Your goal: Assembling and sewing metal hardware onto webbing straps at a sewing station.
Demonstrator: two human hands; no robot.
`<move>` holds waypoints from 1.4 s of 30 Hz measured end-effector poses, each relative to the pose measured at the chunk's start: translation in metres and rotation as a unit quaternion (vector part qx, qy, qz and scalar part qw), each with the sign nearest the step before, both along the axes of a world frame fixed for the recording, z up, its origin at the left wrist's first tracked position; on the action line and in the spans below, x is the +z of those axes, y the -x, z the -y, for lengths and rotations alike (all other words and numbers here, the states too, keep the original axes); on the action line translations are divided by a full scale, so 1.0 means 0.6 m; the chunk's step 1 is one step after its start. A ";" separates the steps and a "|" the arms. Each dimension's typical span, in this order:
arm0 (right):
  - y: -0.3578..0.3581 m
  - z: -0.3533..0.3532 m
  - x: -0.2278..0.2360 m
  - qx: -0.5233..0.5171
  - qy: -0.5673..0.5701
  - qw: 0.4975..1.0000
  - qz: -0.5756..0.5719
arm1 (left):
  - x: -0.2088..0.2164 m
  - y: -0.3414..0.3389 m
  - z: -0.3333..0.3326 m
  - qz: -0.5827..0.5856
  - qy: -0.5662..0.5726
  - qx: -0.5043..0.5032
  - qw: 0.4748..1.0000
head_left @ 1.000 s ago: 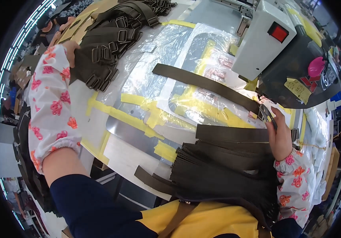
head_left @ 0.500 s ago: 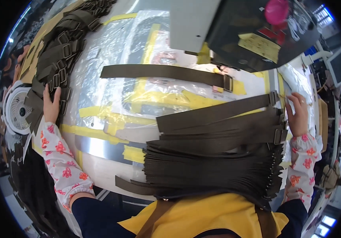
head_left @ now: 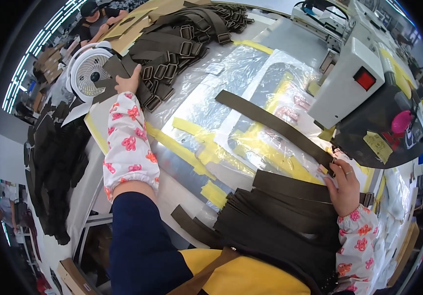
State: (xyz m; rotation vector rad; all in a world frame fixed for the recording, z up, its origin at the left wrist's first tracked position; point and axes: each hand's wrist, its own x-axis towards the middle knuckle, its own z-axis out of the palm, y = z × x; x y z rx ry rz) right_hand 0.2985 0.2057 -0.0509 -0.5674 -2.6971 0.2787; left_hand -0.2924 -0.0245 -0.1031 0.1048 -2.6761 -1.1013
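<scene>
My left hand (head_left: 128, 82) is closed on a dark brown webbing strap (head_left: 117, 67) at the near end of a heap of buckled straps (head_left: 164, 61). My right hand (head_left: 345, 189) has its fingertips closed at the buckle end of a single webbing strap (head_left: 275, 123), which lies slantwise over the plastic-covered work surface. Much of that buckle is hidden by the fingers. Below it, close to my body, a thick stack of similar straps (head_left: 275, 221) lies flat, with one strap end (head_left: 191, 223) sticking out to the left.
A white fan (head_left: 91, 73) stands beside the strap heap. At the right is a grey-and-black machine (head_left: 346, 83) with a red switch. Yellow tape (head_left: 187, 155) and clear plastic cover the table. Dark straps (head_left: 56, 162) hang at the left edge. Another person (head_left: 95, 22) sits far left.
The view has swung left. My right hand has moved from beside the stack to the single strap's buckle. My left hand, at the heap before, has closed on a strap there.
</scene>
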 end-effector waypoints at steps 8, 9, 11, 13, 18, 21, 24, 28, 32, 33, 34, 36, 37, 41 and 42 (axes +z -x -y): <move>0.032 -0.006 -0.014 -0.034 0.049 0.998 -0.017 | 0.020 0.004 -0.035 0.038 -0.195 -0.411 0.890; 0.032 -0.007 -0.015 -0.032 0.046 0.998 -0.022 | 0.019 0.009 -0.038 -0.003 -0.170 -0.421 0.891; 0.035 -0.009 -0.016 -0.019 0.046 0.998 -0.023 | 0.010 0.062 0.015 -0.043 0.041 -0.301 0.952; 0.031 -0.007 -0.015 -0.035 0.046 0.998 -0.021 | 0.004 0.081 0.012 -0.024 0.161 -0.157 0.974; 0.025 -0.010 -0.011 -0.031 0.024 0.999 -0.020 | 0.003 0.083 0.009 0.007 -0.002 -0.219 0.976; 0.015 -0.004 -0.009 -0.043 0.037 0.998 -0.007 | 0.005 0.044 -0.035 -0.033 0.024 -0.297 0.954; 0.008 -0.002 -0.008 -0.061 0.026 0.998 -0.001 | -0.002 0.049 -0.059 -0.027 -0.039 -0.336 0.941; 0.013 -0.004 -0.010 -0.061 -0.012 0.998 0.014 | 0.012 0.075 -0.031 -0.145 0.219 -0.119 0.958; 0.025 -0.013 -0.023 -0.042 -0.115 0.991 0.048 | 0.122 -0.175 -0.136 -0.296 0.038 -0.426 0.854; 0.028 -0.010 -0.025 -0.040 -0.125 0.991 0.039 | 0.132 -0.261 -0.148 -0.204 -0.025 -0.534 0.820; 0.030 -0.015 -0.025 -0.031 -0.137 0.990 0.027 | 0.136 -0.331 -0.153 -0.219 0.019 -0.620 0.753; 0.030 -0.027 -0.021 -0.047 -0.088 0.995 0.004 | 0.138 -0.457 -0.181 -0.273 0.101 -0.725 0.624; 0.029 -0.035 -0.016 -0.057 -0.089 0.994 0.009 | 0.137 -0.498 -0.199 -0.300 0.130 -0.754 0.569; 0.017 -0.048 -0.012 -0.045 -0.009 0.998 -0.032 | 0.076 -0.544 -0.267 -0.322 0.132 -0.776 0.526; 0.015 -0.046 -0.013 -0.010 -0.007 1.000 -0.028 | 0.063 -0.540 -0.278 -0.333 0.143 -0.768 0.528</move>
